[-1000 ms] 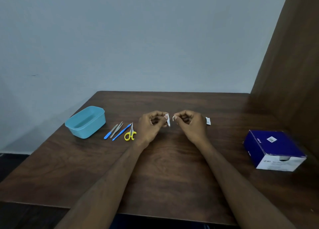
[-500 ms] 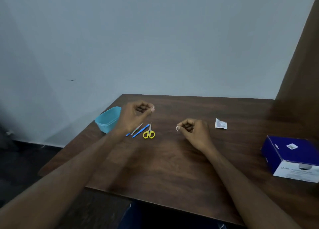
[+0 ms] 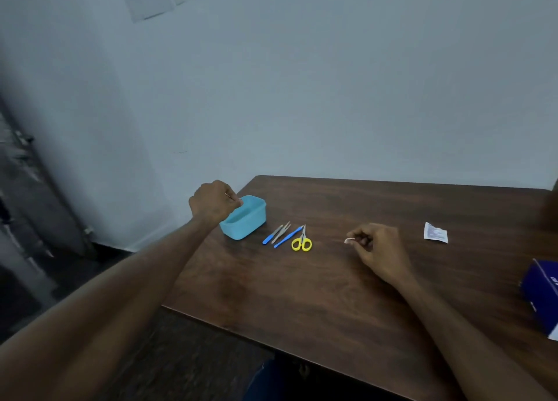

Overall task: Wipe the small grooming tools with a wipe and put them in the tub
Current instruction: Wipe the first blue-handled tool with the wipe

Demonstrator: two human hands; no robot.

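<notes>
Head camera, looking down across a dark wooden counter (image 3: 302, 295) set against a pale wall: the left hand (image 3: 215, 202) hangs over the near-left rim of a light blue tub (image 3: 252, 225), fingers curled round what appears to be a thin metal tool, only a sliver of which shows at the knuckles. The tub sits near the counter's left edge, its inside partly hidden by the hand. Just to the right of it lies a row of small grooming tools: a blue-handled tool (image 3: 272, 235), a pair of metal tweezers (image 3: 281, 232), a second blue-handled tool (image 3: 288, 236) and yellow-handled scissors (image 3: 302, 240), all flat on the wood and close together. Well to the right, the right hand (image 3: 377, 251) rests with its wrist on the counter, fingers curled, pinching a small white wipe (image 3: 348, 240) at the fingertips. Beyond it lies a torn white sachet (image 3: 434, 233). A dark blue box (image 3: 543, 295) stands at the right edge, partly cut off.
</notes>
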